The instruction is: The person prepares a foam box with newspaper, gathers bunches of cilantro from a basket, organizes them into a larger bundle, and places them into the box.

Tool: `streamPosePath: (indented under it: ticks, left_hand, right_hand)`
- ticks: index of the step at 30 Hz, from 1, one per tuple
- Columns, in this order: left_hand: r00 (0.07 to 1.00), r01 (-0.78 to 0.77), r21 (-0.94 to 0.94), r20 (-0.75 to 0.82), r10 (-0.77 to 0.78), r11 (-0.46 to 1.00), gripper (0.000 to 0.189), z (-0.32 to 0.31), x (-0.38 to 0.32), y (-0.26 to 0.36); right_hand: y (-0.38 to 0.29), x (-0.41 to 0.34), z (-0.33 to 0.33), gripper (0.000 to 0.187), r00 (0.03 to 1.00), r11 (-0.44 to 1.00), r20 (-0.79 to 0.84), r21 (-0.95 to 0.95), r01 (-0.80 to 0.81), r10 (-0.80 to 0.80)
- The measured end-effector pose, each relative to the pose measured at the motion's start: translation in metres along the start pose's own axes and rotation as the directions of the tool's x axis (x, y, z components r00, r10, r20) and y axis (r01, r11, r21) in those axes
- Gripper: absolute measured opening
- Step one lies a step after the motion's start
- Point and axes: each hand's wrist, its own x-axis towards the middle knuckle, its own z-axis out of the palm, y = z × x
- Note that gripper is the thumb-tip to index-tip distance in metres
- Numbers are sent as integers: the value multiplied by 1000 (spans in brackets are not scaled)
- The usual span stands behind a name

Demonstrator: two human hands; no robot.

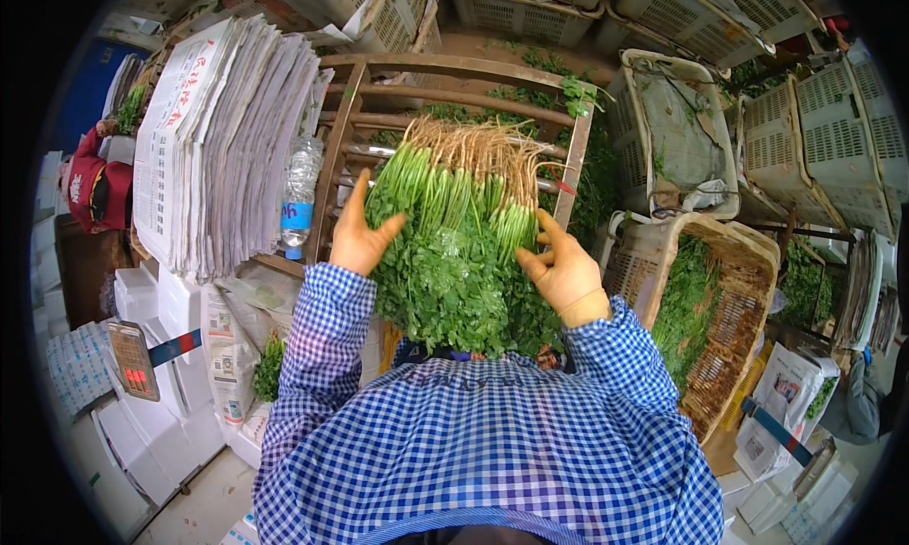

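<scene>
A broad layer of leafy green herbs with roots [454, 261], probably coriander, lies on a rack of metal bars [461, 97], roots away from me and leaves towards my body. My left hand [366, 232], in a yellowish glove, is at the left side of the herbs with thumb and fingers apart. At the right side is my right hand [564, 268], gloved too, its fingers bent against the stems and leaves. Whether it grips any stems cannot be told. Left of the rack stands a tall stack of newspapers [220, 147], with a clear plastic bottle [298, 197] beside it.
Plastic crates [657, 261] stand at the right, one holding greens [685, 310]. More crates [525, 12] line the far side. White foam boxes [156, 431] are stacked at the lower left. A person in red [106, 183] is at the far left. Loose greens [543, 62] lie beyond the rack.
</scene>
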Motion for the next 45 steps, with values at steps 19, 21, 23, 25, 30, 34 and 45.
streamPosePath:
  ticks: [19, 21, 23, 25, 30, 34, 45]
  left_hand:
    - [980, 188, -50, -59, -191, 981, 79, -34, 7, 10]
    - [962, 269, 165, -1, -273, 949, 82, -26, 8, -5]
    - [980, -104, 238, -140, 140, 966, 84, -26, 12, -4]
    - [925, -210, 339, -234, 298, 917, 68, -28, 10, 42]
    - [932, -362, 262, 118, 343, 895, 66, 17, -10, 89]
    - [936, -335, 82, 140, 322, 939, 64, 52, -8, 40]
    - [896, -445, 86, 44, 443, 891, 70, 70, -14, 10]
  right_hand:
    - [-25, 48, 31, 111, 996, 912, -82, 411, -9, 47]
    - [-20, 43, 34, 114, 992, 933, -124, 355, 51, -7]
    - [-13, 42, 20, 106, 980, 869, -4, 463, -174, 198]
    - [-13, 34, -3, 90, 980, 949, -155, 308, -71, 124]
    - [-64, 57, -6, 53, 932, 951, -311, 183, 250, -185]
    - [-65, 111, 23, 35, 940, 940, -143, -195, 280, -310]
    - [-63, 102, 10, 14, 975, 765, -121, 606, 220, -184]
